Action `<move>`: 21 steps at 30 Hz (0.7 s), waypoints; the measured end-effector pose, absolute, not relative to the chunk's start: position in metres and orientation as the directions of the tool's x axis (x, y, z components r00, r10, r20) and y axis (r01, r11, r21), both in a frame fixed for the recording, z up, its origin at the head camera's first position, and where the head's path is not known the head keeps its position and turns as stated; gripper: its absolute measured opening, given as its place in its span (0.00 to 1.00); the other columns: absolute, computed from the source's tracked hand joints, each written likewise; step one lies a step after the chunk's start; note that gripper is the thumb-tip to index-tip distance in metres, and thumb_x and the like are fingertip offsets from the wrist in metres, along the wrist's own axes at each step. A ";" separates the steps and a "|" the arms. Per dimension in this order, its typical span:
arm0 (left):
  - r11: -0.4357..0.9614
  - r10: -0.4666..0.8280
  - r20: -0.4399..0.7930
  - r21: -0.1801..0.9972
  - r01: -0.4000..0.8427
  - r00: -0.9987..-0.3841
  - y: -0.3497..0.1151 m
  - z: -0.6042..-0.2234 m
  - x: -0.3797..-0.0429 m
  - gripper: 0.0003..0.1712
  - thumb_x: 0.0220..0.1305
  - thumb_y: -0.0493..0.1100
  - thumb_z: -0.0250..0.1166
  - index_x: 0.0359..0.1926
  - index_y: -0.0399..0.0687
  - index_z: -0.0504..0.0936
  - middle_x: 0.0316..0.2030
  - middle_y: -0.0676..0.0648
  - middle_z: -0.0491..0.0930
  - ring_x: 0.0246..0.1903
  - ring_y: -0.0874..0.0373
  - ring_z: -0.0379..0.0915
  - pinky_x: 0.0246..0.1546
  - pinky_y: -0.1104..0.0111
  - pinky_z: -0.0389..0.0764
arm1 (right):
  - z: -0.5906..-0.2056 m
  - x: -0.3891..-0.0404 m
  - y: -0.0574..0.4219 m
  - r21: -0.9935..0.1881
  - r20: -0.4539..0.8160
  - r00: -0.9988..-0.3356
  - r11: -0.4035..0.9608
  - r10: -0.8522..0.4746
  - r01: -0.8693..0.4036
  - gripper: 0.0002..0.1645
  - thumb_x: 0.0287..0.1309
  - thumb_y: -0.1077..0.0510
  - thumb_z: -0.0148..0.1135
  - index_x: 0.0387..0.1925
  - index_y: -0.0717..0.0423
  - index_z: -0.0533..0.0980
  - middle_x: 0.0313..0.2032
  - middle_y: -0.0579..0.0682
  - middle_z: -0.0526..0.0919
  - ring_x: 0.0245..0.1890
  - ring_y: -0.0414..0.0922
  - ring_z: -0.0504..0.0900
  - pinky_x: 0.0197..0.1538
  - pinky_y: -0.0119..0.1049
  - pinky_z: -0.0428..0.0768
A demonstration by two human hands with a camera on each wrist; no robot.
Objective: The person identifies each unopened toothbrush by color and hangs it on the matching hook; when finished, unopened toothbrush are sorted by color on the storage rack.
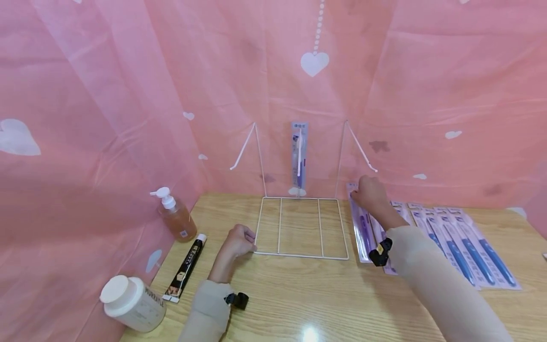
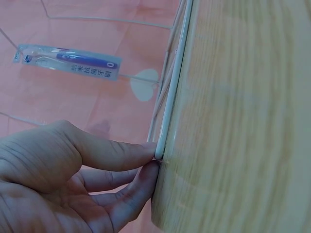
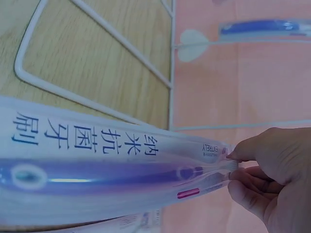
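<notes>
My right hand [image 1: 372,197] pinches the top end of a packaged purple toothbrush [image 3: 97,174] between thumb and fingers. That pack tilts up beside the right edge of a white wire rack [image 1: 301,257], its lower end toward the table front. At the rack's front left corner, my left hand [image 1: 239,241] pinches the wire base between thumb and fingertips, as the left wrist view shows. Another packaged toothbrush [image 1: 295,156] hangs on the rack's middle hook. The left hook [image 1: 242,148] and right hook [image 1: 360,147] carry nothing.
Several packaged toothbrushes [image 1: 474,247] lie in a row on the right of the wooden table [image 1: 273,294]. To the left are an amber pump bottle [image 1: 177,221], a black toothpaste tube [image 1: 185,268] and a white jar [image 1: 138,306]. A pink curtain [image 1: 273,85] stands behind.
</notes>
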State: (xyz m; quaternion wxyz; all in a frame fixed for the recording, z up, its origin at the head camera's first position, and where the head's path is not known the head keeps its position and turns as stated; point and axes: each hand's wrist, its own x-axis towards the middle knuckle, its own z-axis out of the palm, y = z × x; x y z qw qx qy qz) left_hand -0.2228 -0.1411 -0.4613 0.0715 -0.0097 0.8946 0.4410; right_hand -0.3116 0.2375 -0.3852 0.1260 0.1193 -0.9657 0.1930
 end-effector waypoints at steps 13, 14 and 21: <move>0.611 0.048 -0.141 0.787 -0.083 -0.989 -0.141 -0.462 -0.223 0.16 0.43 0.25 0.74 0.36 0.34 0.82 0.31 0.44 0.79 0.33 0.52 0.76 0.37 0.62 0.80 | -0.346 -0.281 0.202 -0.309 0.537 -0.814 0.845 -0.224 -0.436 0.19 0.52 0.66 0.57 0.12 0.54 0.62 0.11 0.46 0.62 0.13 0.45 0.63 0.19 0.38 0.62; 0.610 0.049 -0.138 0.789 -0.080 -0.989 -0.141 -0.462 -0.223 0.16 0.43 0.25 0.74 0.36 0.34 0.82 0.31 0.44 0.79 0.33 0.52 0.76 0.37 0.62 0.80 | -0.342 -0.276 0.197 -0.301 0.572 -0.787 0.833 -0.231 -0.464 0.18 0.52 0.67 0.58 0.13 0.55 0.63 0.12 0.47 0.63 0.13 0.45 0.64 0.19 0.38 0.62; 0.600 0.050 -0.131 0.797 -0.075 -0.990 -0.142 -0.463 -0.223 0.16 0.42 0.25 0.74 0.36 0.34 0.82 0.31 0.44 0.79 0.33 0.52 0.76 0.36 0.63 0.80 | -0.315 -0.237 0.173 -0.183 0.738 -0.607 0.779 -0.294 -0.600 0.16 0.53 0.69 0.61 0.16 0.57 0.66 0.16 0.49 0.65 0.16 0.45 0.64 0.19 0.36 0.62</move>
